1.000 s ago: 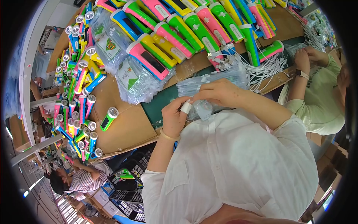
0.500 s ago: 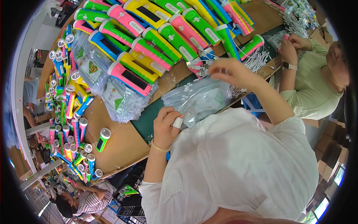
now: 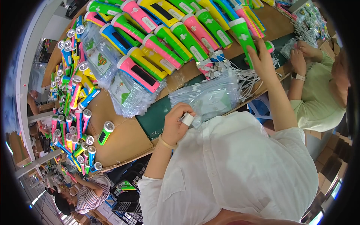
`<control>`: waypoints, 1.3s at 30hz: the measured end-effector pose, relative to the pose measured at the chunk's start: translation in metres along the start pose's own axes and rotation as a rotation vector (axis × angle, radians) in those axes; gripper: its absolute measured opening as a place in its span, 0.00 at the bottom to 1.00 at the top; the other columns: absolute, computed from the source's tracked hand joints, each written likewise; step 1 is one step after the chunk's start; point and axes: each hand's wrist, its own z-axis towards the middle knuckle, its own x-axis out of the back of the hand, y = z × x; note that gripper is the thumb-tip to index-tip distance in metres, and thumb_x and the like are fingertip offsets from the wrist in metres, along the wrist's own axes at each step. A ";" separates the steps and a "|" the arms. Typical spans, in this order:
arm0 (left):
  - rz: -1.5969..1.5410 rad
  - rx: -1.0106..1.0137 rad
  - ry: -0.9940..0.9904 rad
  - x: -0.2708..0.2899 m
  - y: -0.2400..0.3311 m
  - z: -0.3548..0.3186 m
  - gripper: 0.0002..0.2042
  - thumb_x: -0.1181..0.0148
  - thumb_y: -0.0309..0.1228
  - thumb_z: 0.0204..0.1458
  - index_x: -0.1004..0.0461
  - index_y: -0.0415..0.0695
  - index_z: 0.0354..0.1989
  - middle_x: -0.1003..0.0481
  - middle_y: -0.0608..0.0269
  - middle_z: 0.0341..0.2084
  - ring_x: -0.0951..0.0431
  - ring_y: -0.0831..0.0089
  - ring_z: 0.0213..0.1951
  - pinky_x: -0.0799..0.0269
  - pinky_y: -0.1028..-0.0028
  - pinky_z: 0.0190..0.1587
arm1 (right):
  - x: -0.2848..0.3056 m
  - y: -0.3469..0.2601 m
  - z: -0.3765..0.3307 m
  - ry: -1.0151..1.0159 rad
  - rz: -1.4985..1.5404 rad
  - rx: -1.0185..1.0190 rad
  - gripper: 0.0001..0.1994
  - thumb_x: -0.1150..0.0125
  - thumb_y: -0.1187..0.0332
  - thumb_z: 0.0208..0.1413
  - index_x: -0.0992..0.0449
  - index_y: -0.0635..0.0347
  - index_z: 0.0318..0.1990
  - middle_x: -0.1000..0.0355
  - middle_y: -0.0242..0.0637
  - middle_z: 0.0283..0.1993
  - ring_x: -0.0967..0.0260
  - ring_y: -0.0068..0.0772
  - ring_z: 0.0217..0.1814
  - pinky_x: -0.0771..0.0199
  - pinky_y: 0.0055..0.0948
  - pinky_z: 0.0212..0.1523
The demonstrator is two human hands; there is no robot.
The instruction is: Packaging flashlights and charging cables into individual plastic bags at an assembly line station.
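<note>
My right hand (image 3: 262, 62) reaches to the far right of the table, its fingers closed around the lower part of a green flashlight (image 3: 242, 34) with a white cap and a white cross mark. Close to my body, my left hand (image 3: 177, 123) is curled shut at the edge of a clear plastic bag (image 3: 196, 122), which it seems to pinch. A white wrap shows at its fingers. Between the hands lies a stack of clear bags (image 3: 210, 98). White charging cables (image 3: 250, 79) with plugs lie just beyond the stack, below my right hand.
Rows of coloured flashlights (image 3: 165, 56) cover the far side. Filled plastic bags (image 3: 125, 92) and many smaller flashlights (image 3: 77, 127) are at the left, with one green flashlight (image 3: 106, 133) standing apart. A co-worker (image 3: 318, 80) sits at the right, near more cables (image 3: 305, 28).
My right hand has moved up and away from above the bag stack and closed on the green flashlight. My left hand stays by the clear bag. The whole view has shifted slightly.
</note>
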 end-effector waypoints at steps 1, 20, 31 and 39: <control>-0.031 0.071 0.029 -0.002 -0.001 0.001 0.04 0.37 0.20 0.52 0.23 0.36 0.35 0.24 0.58 0.32 0.25 0.68 0.35 0.30 0.75 0.41 | 0.007 -0.001 -0.002 -0.101 0.242 -0.093 0.22 0.46 0.62 0.68 0.36 0.64 0.64 0.25 0.43 0.48 0.25 0.34 0.46 0.26 0.31 0.47; -0.354 0.490 0.130 -0.014 -0.009 0.006 0.17 0.31 0.40 0.55 0.22 0.36 0.36 0.24 0.62 0.28 0.29 0.79 0.30 0.31 0.74 0.33 | -0.032 -0.101 -0.079 -0.824 -0.212 0.185 0.32 0.23 0.67 0.39 0.31 0.59 0.55 0.28 0.46 0.52 0.27 0.57 0.50 0.26 0.48 0.46; 0.160 -0.265 -0.086 0.001 -0.001 -0.007 0.10 0.37 0.20 0.47 0.22 0.43 0.39 0.27 0.57 0.36 0.22 0.58 0.36 0.25 0.68 0.36 | -0.024 -0.114 -0.041 -0.606 0.715 -0.204 0.25 0.38 0.66 0.64 0.36 0.65 0.64 0.28 0.38 0.57 0.31 0.28 0.58 0.32 0.33 0.60; 0.181 -0.307 0.097 -0.008 -0.001 -0.013 0.09 0.34 0.21 0.46 0.21 0.42 0.37 0.27 0.57 0.32 0.23 0.59 0.32 0.26 0.68 0.33 | -0.035 -0.106 -0.049 -0.814 0.408 0.041 0.26 0.28 0.62 0.54 0.31 0.63 0.55 0.27 0.47 0.48 0.28 0.41 0.46 0.27 0.36 0.45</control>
